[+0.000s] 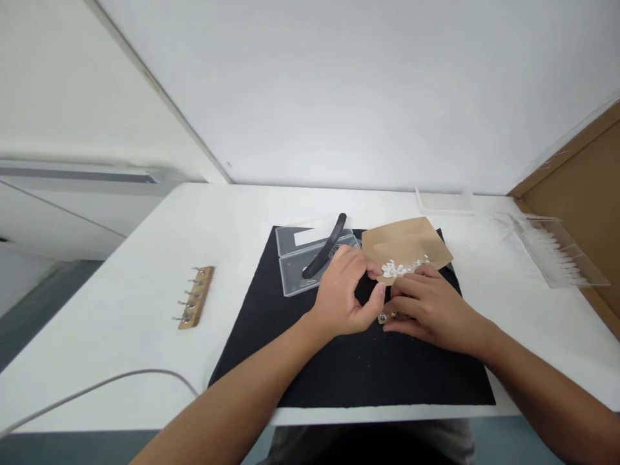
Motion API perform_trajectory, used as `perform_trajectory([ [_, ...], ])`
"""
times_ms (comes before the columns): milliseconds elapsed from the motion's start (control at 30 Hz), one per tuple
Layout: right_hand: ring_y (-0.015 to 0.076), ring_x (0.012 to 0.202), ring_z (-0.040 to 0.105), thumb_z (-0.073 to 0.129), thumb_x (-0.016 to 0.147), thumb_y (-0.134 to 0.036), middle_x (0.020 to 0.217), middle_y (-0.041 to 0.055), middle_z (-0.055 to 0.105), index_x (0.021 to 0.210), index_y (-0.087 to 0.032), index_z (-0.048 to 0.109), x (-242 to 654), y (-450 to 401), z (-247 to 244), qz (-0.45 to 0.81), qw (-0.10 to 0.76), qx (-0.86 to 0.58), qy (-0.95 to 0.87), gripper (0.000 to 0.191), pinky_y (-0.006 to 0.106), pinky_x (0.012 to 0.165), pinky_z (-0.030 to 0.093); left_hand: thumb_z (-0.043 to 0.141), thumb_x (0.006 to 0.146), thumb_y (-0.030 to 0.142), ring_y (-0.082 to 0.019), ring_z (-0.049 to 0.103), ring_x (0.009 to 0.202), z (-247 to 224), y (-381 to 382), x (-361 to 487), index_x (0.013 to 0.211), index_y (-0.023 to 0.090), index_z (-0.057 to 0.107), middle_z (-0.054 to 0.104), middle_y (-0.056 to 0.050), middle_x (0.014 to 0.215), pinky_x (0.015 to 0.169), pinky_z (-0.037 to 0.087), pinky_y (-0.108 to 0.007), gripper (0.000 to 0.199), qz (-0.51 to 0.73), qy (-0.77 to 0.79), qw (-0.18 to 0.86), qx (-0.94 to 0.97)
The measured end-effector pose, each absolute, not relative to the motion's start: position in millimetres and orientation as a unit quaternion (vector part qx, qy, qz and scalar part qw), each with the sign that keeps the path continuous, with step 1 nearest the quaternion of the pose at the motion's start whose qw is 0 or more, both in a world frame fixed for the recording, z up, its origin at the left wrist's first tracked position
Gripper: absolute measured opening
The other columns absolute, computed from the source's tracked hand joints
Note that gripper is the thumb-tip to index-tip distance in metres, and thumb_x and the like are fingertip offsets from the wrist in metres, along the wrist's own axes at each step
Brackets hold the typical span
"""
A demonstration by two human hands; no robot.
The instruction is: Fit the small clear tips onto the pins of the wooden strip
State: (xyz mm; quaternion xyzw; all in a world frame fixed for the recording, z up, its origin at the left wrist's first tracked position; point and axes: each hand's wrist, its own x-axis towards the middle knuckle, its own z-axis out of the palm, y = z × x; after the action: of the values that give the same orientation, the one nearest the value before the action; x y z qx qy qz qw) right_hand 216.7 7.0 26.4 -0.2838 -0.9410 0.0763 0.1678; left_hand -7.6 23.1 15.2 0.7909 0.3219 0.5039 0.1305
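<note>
- The left hand [347, 294] is bending its thumb and forefinger toward each other; whether it is pinching anything, I cannot tell.
- The right hand [431, 311] is gripping a light-brown wooden strip [382, 320] with shiny metal fittings over a black cloth mat [372, 374].
- Small white chips [394, 268] are lying on a tan paper sheet [402, 239] just beyond both hands.

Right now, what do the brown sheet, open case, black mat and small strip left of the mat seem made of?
Brown sheet: matte paper or thin card, by its kraft colour. Open case: likely smooth, clear plastic; black shows through. Black mat: perhaps fabric or rubber; no gloss shows. Small strip: probably dull wood, being tan, with shiny, metal-looking fittings.
</note>
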Motion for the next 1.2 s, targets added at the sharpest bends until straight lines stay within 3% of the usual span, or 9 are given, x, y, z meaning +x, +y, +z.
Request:
perform_trajectory([
  [833, 0.0196, 0.089, 0.064, 0.064, 0.106, -0.044, 0.097, 0.0026, 0.071, 0.104, -0.022, 0.07, 218.8, 10.1, 21.7, 0.064, 0.168, -0.273, -0.945, 0.023, 0.037, 0.088, 0.033, 0.058, 0.092, 0.023, -0.024, 0.057, 0.08, 12.4, 24.0, -6.7, 0.093, 0.021, 0.058, 0.065, -0.006, 0.084, 0.078, 0.048, -0.042, 0.002, 0.504, 0.317, 0.13, 0.793],
  [1200, 0.0169, 0.101, 0.07, 0.065, 0.107, -0.034, 0.111, 0.0023, 0.078, 0.105, -0.022, 0.073, 218.3, 10.6, 18.1, 0.123, 0.202, -0.222, -0.946, 0.015, 0.034, 0.088, 0.044, 0.057, 0.094, 0.02, -0.022, 0.056, 0.08, 14.0, 24.0, -6.4, 0.087, 0.021, 0.057, 0.063, -0.003, 0.08, 0.079, 0.047, -0.039, 0.007, 0.493, 0.402, 0.091, 0.766],
])
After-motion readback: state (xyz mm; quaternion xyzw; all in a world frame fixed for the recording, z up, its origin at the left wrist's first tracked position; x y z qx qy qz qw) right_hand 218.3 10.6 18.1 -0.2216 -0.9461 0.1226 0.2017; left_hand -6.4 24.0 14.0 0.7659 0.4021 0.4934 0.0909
